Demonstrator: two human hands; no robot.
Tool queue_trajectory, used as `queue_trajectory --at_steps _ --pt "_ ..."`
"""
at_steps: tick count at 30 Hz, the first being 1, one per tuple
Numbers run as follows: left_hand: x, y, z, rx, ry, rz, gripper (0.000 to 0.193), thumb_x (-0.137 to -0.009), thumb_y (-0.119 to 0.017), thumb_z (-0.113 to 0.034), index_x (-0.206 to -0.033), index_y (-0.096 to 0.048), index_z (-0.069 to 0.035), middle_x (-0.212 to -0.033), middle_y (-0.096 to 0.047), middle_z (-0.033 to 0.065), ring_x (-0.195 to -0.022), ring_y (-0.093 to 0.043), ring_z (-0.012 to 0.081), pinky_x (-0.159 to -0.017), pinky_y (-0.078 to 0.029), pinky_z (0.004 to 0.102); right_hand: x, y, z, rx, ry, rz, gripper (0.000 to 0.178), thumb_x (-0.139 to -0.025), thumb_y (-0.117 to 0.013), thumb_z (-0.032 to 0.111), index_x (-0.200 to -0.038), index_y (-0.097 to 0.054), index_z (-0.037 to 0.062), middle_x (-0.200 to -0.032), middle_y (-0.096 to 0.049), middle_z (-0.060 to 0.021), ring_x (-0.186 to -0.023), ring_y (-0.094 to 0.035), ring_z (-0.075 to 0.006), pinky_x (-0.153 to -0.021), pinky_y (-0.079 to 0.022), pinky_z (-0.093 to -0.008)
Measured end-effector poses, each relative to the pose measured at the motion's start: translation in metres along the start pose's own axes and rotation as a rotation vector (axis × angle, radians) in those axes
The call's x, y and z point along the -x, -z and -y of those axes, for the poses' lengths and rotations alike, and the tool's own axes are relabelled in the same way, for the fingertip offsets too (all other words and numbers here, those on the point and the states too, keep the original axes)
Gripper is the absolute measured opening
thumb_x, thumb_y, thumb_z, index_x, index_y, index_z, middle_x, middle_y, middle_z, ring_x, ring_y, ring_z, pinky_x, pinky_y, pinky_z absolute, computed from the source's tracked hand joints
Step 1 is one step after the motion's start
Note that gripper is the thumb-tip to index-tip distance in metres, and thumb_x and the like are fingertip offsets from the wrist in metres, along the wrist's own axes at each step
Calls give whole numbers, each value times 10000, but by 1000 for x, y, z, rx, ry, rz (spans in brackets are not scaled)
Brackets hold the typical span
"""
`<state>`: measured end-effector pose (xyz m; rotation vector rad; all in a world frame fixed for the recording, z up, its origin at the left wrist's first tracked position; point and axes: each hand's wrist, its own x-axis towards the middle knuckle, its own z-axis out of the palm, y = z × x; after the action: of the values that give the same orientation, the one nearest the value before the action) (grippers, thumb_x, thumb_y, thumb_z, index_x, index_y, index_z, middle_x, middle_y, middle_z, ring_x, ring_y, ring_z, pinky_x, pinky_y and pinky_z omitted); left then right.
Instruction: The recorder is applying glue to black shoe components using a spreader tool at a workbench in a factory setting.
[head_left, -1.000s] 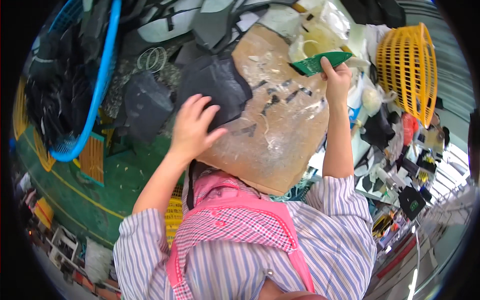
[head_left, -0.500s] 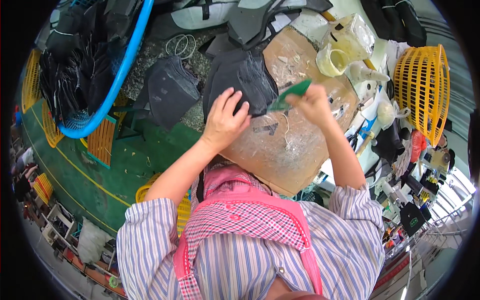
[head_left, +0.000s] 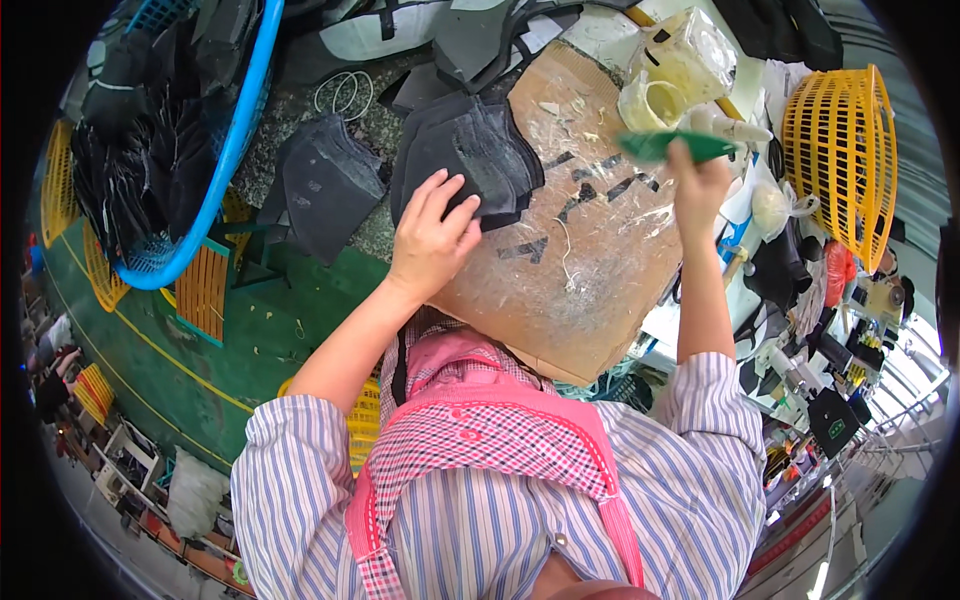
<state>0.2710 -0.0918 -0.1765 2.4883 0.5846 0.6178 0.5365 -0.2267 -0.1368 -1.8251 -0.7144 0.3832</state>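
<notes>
- Pinched in our right hand we have a green scraper, blurred, over the cardboard toward its upper right edge.
- Our left hand, fingers a little spread, rests on the near side of a stack of dark sheets, and that stack overlaps the cardboard's left edge.
- We'd call this scraper work on the stack, the blade clear of it; a next stroke seems to call for steady left fingers.
- Farther out, a cream tub by the cardboard's upper right edge.
- Leftward, a second dark stack overhangs the table's near edge.
</notes>
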Motion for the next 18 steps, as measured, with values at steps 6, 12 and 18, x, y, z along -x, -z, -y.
queue_trajectory --at_steps 6,12,18 --pt "-28 23 43 905 1074 -306 184 -818 -478 -171 -738 -519 -11 -733 -515 -2 -695 -428 85 -658 -350 226 -55 27 -42 168 46 -147 205 -753 -615 196 -702 -580 1 -617 -547 -1 -529 -429 -81 -517 -343 -238" --pt "-57 85 -9 132 265 -492 185 -831 -486 -60 -981 -540 34 -866 -586 73 -778 -529 115 -724 -406 211 -26 44 -46 102 -216 -195 120 -770 -589 133 -720 -562 27 -638 -555 -17 -508 -462 -69 -455 -334 -188" --pt "-70 98 -2 45 253 -612 163 -807 -517 -66 -939 -550 25 -871 -582 89 -766 -543 157 -716 -416 236 -19 7 -6 -371 -114 -89 107 -773 -576 94 -805 -562 -7 -694 -589 -61 -517 -520 -106 -466 -401 -205"
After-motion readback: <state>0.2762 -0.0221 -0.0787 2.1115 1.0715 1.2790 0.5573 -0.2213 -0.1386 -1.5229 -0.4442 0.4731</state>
